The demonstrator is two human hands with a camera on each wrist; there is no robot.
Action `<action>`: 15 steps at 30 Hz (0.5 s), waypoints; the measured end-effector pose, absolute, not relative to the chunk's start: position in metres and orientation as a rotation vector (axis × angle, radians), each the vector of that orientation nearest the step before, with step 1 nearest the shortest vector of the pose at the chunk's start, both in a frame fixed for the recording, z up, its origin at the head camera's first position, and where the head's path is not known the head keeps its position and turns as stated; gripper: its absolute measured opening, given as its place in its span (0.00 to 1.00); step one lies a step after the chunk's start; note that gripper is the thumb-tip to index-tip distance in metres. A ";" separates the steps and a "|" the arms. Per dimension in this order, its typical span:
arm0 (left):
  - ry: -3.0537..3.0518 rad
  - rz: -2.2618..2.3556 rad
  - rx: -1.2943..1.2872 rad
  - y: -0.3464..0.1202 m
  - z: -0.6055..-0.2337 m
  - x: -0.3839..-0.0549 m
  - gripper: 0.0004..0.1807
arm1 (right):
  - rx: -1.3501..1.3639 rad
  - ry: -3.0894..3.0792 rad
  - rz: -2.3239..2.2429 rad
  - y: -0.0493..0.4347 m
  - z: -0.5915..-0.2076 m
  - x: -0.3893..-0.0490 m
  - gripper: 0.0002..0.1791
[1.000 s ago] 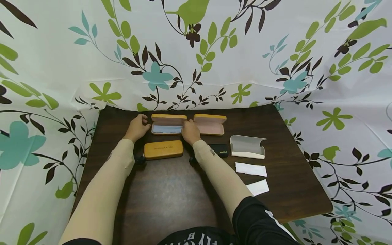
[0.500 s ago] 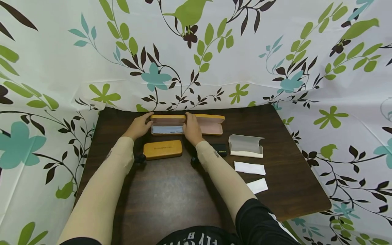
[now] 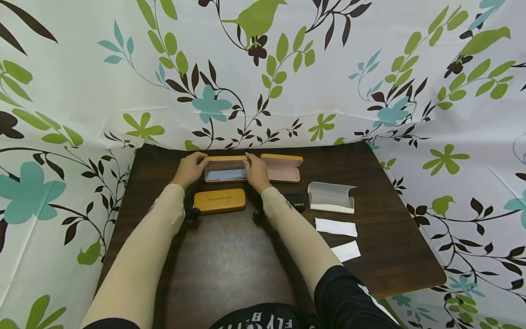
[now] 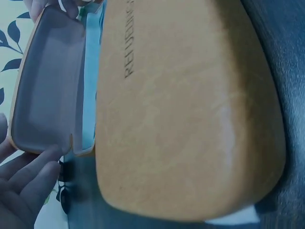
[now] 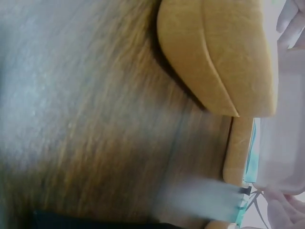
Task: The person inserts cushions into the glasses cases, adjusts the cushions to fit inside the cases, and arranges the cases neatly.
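Curtain point(image 3: 263, 100) hangs behind the dark table point(image 3: 222, 265). Near its far edge sits the open case point(image 3: 227, 164); my left hand point(image 3: 190, 169) is curled round one end of its raised lid point(image 4: 45, 86), my right hand point(image 3: 257, 173) round the other. The closed case point(image 3: 219, 201) lies nearer me, the white box point(image 3: 330, 196) well to the right. Two white pieces point(image 3: 336, 227) lie before the box; blue cloth point(image 3: 226, 175) rests in the open case.
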State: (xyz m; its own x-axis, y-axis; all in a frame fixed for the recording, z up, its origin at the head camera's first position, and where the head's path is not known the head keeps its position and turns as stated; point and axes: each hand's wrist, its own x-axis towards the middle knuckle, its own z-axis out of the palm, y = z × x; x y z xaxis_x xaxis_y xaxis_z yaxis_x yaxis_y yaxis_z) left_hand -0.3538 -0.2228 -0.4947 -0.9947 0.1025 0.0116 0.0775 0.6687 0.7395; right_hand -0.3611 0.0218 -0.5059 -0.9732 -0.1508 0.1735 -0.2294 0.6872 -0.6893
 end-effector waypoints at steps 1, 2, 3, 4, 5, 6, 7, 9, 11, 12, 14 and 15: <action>2.851 1.275 0.142 -0.222 -0.495 -0.353 0.22 | 0.300 -2.788 1.162 0.021 -0.506 -0.361 0.23; 2.864 1.284 0.134 -0.222 -0.495 -0.352 0.21 | 0.286 -2.784 1.174 0.020 -0.506 -0.361 0.23; 2.877 1.292 0.126 -0.222 -0.494 -0.351 0.20 | 0.273 -2.778 1.181 0.020 -0.507 -0.361 0.22; 2.888 1.300 0.118 -0.222 -0.494 -0.351 0.19 | 0.264 -2.773 1.188 0.019 -0.506 -0.361 0.21; 2.897 1.298 0.115 -0.222 -0.495 -0.350 0.18 | 0.258 -2.764 1.193 0.019 -0.506 -0.361 0.20; 2.904 1.295 0.113 -0.222 -0.494 -0.350 0.18 | 0.249 -2.758 1.201 0.019 -0.506 -0.362 0.19; 2.910 1.289 0.110 -0.222 -0.494 -0.350 0.17 | 0.243 -2.748 1.209 0.019 -0.506 -0.362 0.18; 2.925 1.265 0.097 -0.222 -0.495 -0.350 0.17 | 0.228 -2.728 1.223 0.019 -0.506 -0.363 0.16; 2.934 1.232 0.086 -0.222 -0.495 -0.350 0.17 | 0.209 -2.721 1.244 0.019 -0.505 -0.363 0.15; 2.940 1.212 0.084 -0.222 -0.495 -0.350 0.17 | 0.201 -2.724 1.246 0.019 -0.505 -0.364 0.15; 2.942 1.194 0.075 -0.222 -0.496 -0.349 0.17 | 0.183 -2.736 1.240 0.019 -0.505 -0.364 0.15; 2.940 1.192 0.075 -0.222 -0.497 -0.349 0.18 | 0.175 -2.744 1.239 0.019 -0.505 -0.364 0.15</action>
